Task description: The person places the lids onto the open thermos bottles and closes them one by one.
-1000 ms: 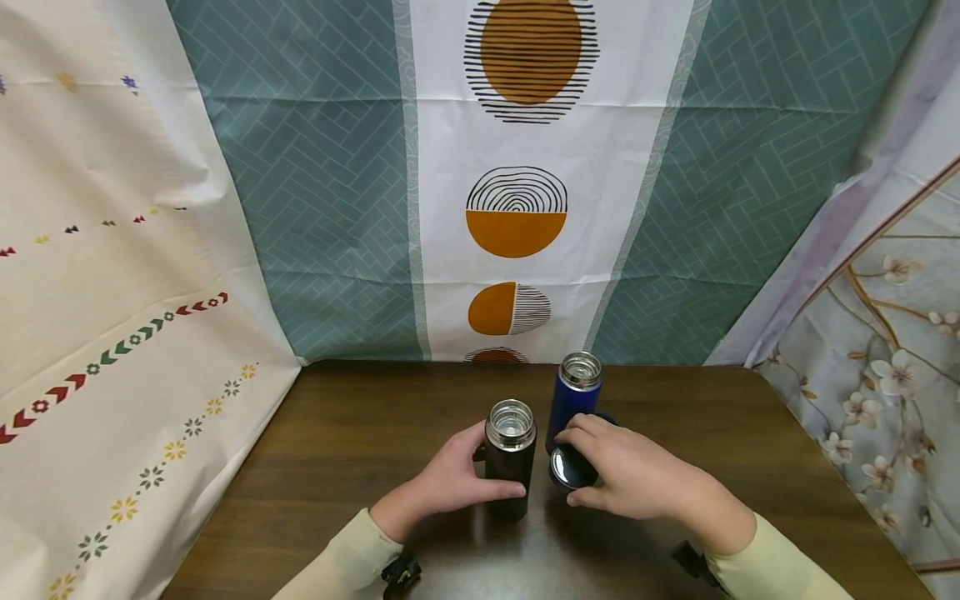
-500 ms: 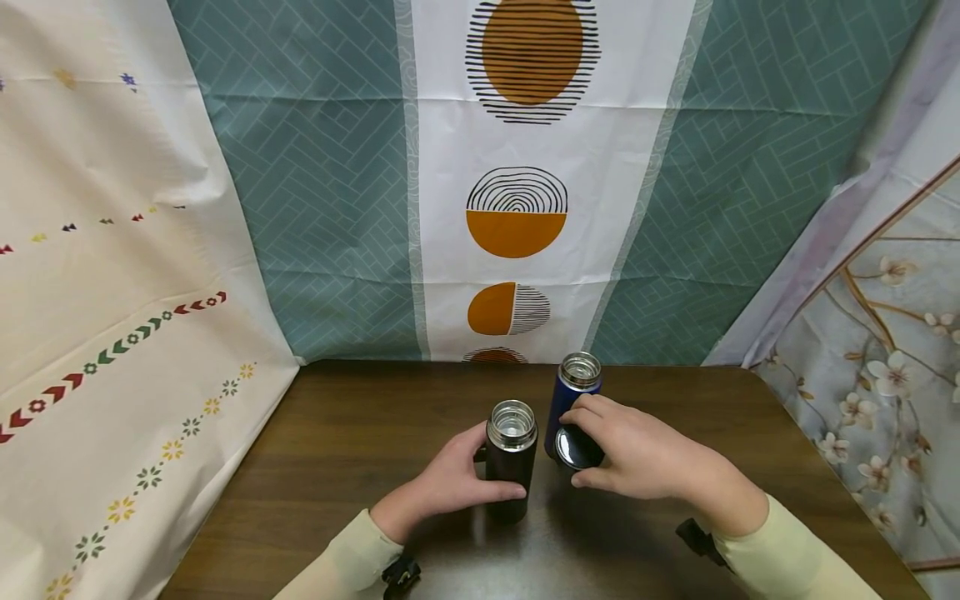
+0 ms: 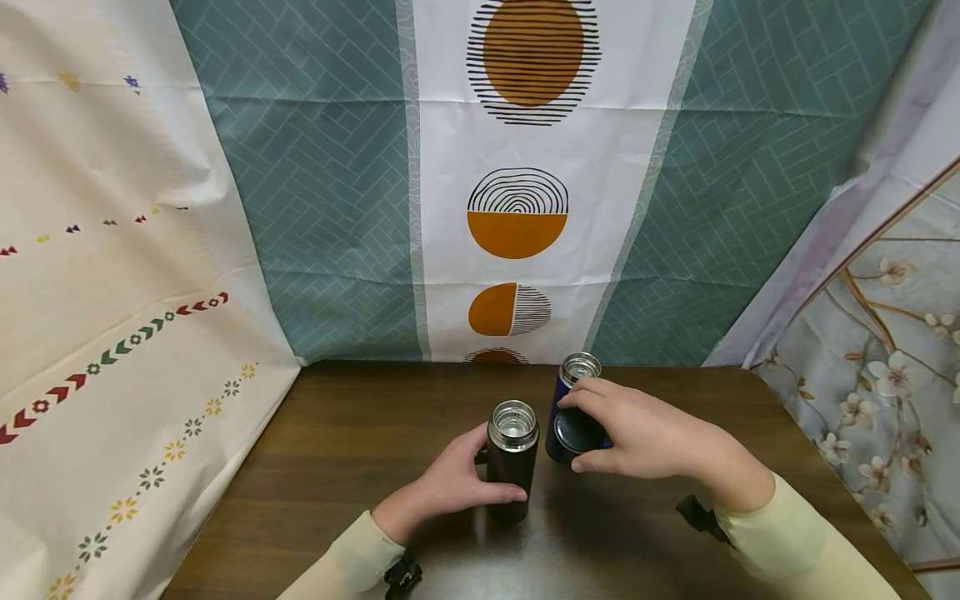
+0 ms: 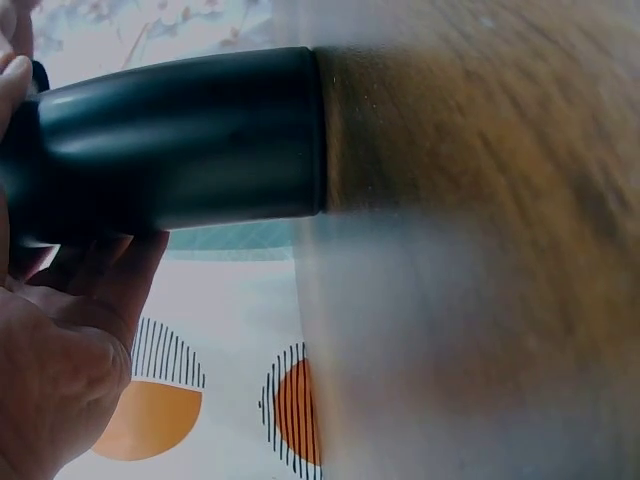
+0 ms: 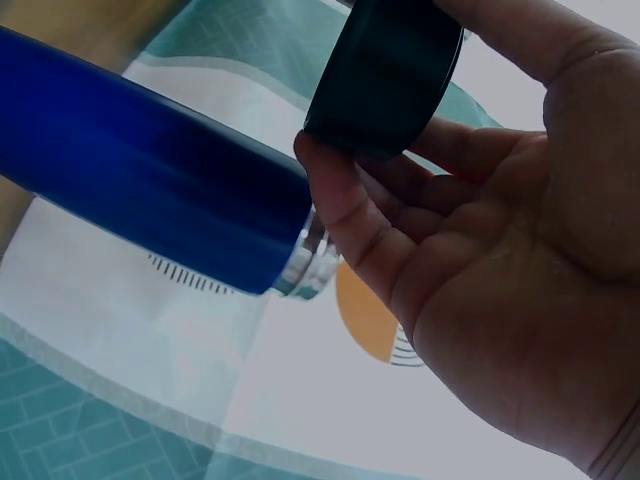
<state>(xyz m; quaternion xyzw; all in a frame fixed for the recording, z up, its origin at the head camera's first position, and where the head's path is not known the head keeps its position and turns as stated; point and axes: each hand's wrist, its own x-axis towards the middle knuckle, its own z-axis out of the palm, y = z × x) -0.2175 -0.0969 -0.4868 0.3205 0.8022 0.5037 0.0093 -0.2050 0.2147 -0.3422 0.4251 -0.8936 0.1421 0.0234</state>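
My left hand grips a black vacuum bottle, its thumb across the front of the body. That bottle stands upright on the table, lidless, with a bare steel neck. Its smooth side and base show in the left wrist view. Between thumb and fingers, my right hand holds a round black lid. The lid is in front of a blue vacuum bottle and overlaps its body in the head view. This blue bottle is also uncapped, its steel neck showing beside the fingertips in the right wrist view.
The brown wooden table ends at a patterned teal and white curtain behind the bottles. A cream embroidered cloth hangs at the left, and a floral cloth at the right. The two bottles stand close together.
My right hand has risen and moved back, bringing the black lid from beside the black bottle up in front of the blue bottle. The left hand and both bottles have stayed put.
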